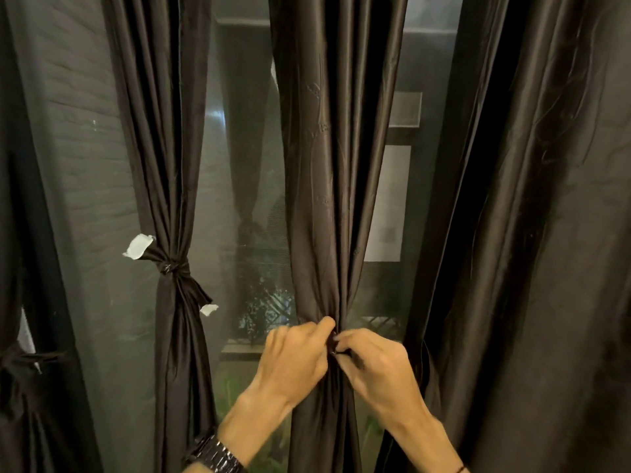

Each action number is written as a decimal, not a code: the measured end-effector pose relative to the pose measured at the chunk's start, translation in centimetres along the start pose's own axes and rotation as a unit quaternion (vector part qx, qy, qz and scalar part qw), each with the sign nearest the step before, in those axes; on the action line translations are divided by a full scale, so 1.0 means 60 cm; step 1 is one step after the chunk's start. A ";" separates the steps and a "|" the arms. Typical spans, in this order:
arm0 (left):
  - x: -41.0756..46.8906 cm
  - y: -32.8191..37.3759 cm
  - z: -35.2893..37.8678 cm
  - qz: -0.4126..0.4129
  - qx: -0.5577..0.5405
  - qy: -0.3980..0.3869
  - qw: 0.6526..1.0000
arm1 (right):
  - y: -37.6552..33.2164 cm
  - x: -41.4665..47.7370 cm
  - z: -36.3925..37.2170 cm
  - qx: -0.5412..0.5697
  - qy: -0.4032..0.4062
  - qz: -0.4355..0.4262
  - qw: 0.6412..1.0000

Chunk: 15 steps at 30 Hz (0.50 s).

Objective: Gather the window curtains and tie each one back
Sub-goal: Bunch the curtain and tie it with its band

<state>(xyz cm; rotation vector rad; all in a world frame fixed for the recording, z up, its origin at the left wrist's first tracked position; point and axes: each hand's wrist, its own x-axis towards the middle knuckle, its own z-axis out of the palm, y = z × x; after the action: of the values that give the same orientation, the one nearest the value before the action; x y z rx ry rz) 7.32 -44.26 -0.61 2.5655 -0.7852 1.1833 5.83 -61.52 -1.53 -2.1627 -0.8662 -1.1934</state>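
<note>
Middle curtain [336, 199] was seen hanging at the centre of the window [102, 199], drawn into a narrow bunch at its waist. That waist was gripped from both sides.

Left hand [293, 360] was set against the bunch's left flank, fingers curled in, thumb raised against the cloth. Right hand [374, 363] was set against the right flank, fingertips pinched onto a dark fold or band at the front of the bunch; which of the two could not be told. The two hands were nearly touching, knuckle to knuckle, with the gathered cloth pinched between them. Above the hands the curtain was spread wider; below them it was held in a tight column.

Left curtain [167, 148] was noted toward the window's left side, well apart from the hands, already cinched by a knotted tie [174, 268]. White tags [138, 246] were seen at the tie's ends. A far-left curtain [17, 404] was partly seen at the window's left edge, also bound. Right curtain [529, 233] was found hanging loose at the right edge, just beside the right hand, ungathered. A dark watch band [218, 455] was worn on the left wrist.
</note>
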 end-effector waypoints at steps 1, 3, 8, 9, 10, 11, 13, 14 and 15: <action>0.002 0.007 -0.002 -0.066 -0.047 -0.001 0.997 | 0.000 -0.004 0.003 0.004 0.019 0.003 1.000; -0.001 0.024 -0.005 -0.207 -0.208 -0.019 0.956 | 0.000 -0.014 0.012 0.018 0.051 0.017 0.998; 0.004 0.027 -0.020 -0.366 -0.553 0.025 0.748 | 0.010 -0.036 0.024 0.020 0.094 0.032 0.995; 0.007 0.028 -0.024 -0.366 -0.539 0.052 0.757 | 0.008 -0.038 0.026 0.018 0.100 0.032 0.994; 0.008 0.028 -0.026 -0.362 -0.525 0.075 0.767 | 0.006 -0.040 0.029 0.014 0.106 0.034 0.994; 0.009 0.029 -0.027 -0.351 -0.524 0.091 0.771 | 0.001 -0.039 0.033 0.012 0.113 0.040 0.993; 0.010 0.025 -0.031 -0.345 -0.553 0.117 0.749 | -0.008 -0.038 0.039 0.023 0.134 0.060 0.989; 0.007 0.013 -0.031 -0.361 -0.576 0.138 0.720 | -0.009 -0.038 0.043 0.033 0.145 0.071 0.986; 0.002 -0.003 -0.028 -0.387 -0.600 0.169 0.680 | -0.009 -0.041 0.047 0.035 0.153 0.081 0.984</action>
<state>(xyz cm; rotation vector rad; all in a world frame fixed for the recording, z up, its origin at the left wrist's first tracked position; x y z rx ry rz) 6.42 -43.48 0.57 1.2127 -0.1440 0.4726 5.96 -59.92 -4.93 -1.8876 -0.5814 -1.3440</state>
